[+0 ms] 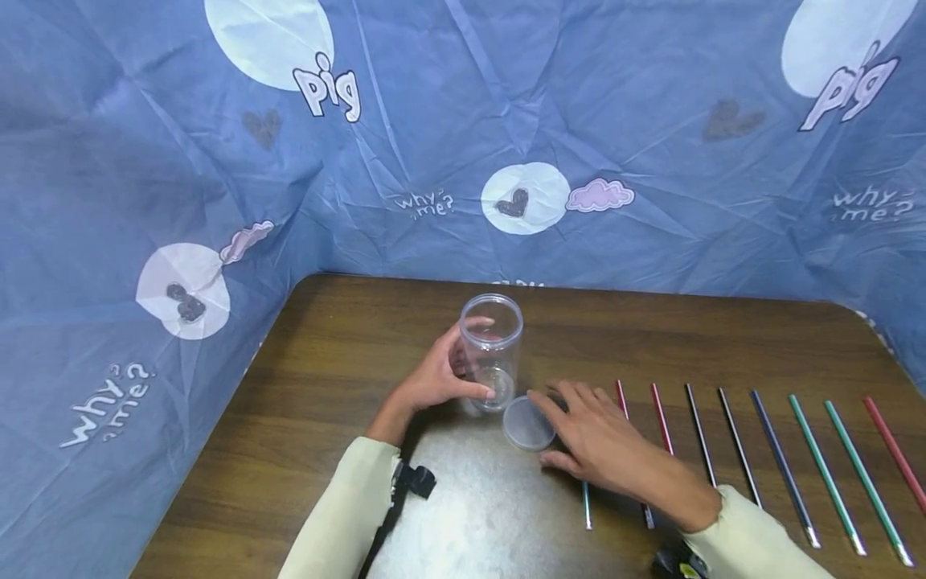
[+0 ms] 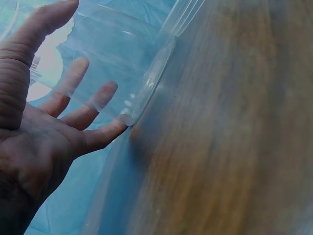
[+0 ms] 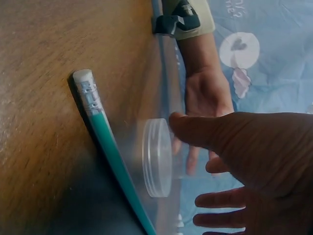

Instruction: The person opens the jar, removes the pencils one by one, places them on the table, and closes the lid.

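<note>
A clear, lidless plastic jar [image 1: 506, 354] stands upright on the table, left of its middle. My left hand [image 1: 437, 376] holds it from the left, thumb in front and fingers behind, as the see-through wall [image 2: 122, 54] shows in the left wrist view. Just right of the jar's base lies a round translucent lid [image 1: 526, 428], flat on the table. My right hand [image 1: 604, 442] hovers at the lid's right side with loosely spread fingers. In the right wrist view its thumb tip is right by the lid [image 3: 159, 159]. A green pencil [image 3: 115, 152] lies beneath this hand.
Several pencils lie in a spaced row at the right: dark ones, a blue pencil [image 1: 781, 462], green ones and a red pencil [image 1: 895, 446] at the end. The right forearm crosses over some. A blue printed cloth [image 1: 434, 121] hangs behind the brown table [image 1: 347, 338].
</note>
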The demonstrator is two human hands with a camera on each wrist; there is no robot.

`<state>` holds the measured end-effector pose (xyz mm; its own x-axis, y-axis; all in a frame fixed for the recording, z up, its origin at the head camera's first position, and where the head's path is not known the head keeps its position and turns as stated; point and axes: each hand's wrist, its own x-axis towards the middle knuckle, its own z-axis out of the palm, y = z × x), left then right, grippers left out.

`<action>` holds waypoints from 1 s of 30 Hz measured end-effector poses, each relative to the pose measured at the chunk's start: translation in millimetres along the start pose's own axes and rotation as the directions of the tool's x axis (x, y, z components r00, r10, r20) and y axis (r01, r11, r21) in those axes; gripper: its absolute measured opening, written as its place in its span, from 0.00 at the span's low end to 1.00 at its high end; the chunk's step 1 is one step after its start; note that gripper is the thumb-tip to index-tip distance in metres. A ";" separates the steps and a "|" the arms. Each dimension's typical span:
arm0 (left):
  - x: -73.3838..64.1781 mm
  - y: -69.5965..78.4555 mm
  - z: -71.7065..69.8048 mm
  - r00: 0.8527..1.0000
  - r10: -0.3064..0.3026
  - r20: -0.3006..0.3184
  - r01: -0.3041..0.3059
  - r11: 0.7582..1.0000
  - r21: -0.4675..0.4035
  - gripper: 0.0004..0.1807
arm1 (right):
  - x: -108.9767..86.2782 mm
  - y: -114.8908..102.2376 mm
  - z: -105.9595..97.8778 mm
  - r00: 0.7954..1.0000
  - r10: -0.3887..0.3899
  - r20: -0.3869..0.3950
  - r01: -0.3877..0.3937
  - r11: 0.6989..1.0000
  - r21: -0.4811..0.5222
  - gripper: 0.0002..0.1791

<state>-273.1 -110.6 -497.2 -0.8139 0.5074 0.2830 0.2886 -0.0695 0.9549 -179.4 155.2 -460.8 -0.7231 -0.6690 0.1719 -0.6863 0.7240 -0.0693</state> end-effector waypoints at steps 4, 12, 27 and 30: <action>2.9 0.0 -0.5 1.000 0.000 0.003 0.000 1.000 -0.009 0.53 | 4.7 -0.2 3.3 0.997 0.008 0.072 -0.007 1.000 -0.009 0.47; 4.9 -1.8 -0.3 1.000 0.003 0.008 -0.003 1.000 -0.016 0.53 | 7.1 -0.4 10.0 0.990 0.012 0.139 -0.022 0.997 0.069 0.48; -2.5 -3.0 -0.2 1.000 -0.016 0.005 0.016 1.000 -0.019 0.52 | 6.3 -4.5 15.8 0.988 -0.049 0.150 0.033 0.994 0.103 0.36; -1.6 -2.4 -0.8 1.000 -0.023 0.007 0.023 1.000 -0.015 0.52 | 6.9 -5.0 15.8 0.991 -0.054 0.123 0.041 0.993 0.106 0.34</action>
<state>-273.0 -112.0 -500.0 -0.8168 0.5147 0.2606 0.2626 -0.0705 0.9623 -182.2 144.3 -474.8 -0.6893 -0.7225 0.0531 -0.7195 0.6742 -0.1664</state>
